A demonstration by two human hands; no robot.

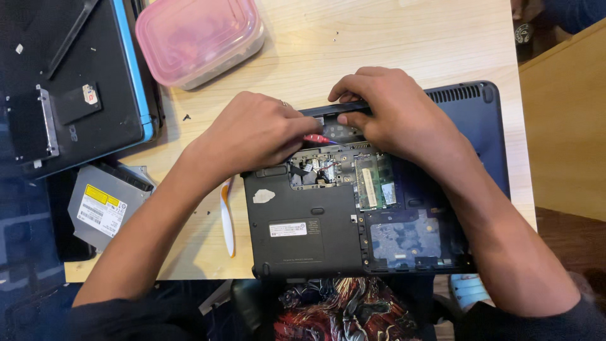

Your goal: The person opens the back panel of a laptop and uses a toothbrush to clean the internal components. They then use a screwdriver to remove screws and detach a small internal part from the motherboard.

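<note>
A dark laptop (pixel 297 208) lies upside down on a light wooden table (pixel 353 38), its bottom covers off so that a green memory module (pixel 374 182) and an empty drive bay (pixel 404 239) show. My left hand (pixel 255 129) rests on the laptop's far left corner, fingers curled by a red wire (pixel 317 137) in the open compartment. My right hand (pixel 394 113) grips the far edge of the laptop, fingertips pressing into the battery slot. What the fingers pinch is hidden.
A pink-lidded plastic box (pixel 199 38) stands at the far left of the table. A second black laptop (pixel 69 82) with a blue edge lies at left, a grey optical drive (pixel 104 205) below it. A white and orange pry tool (pixel 227 218) lies beside the open laptop.
</note>
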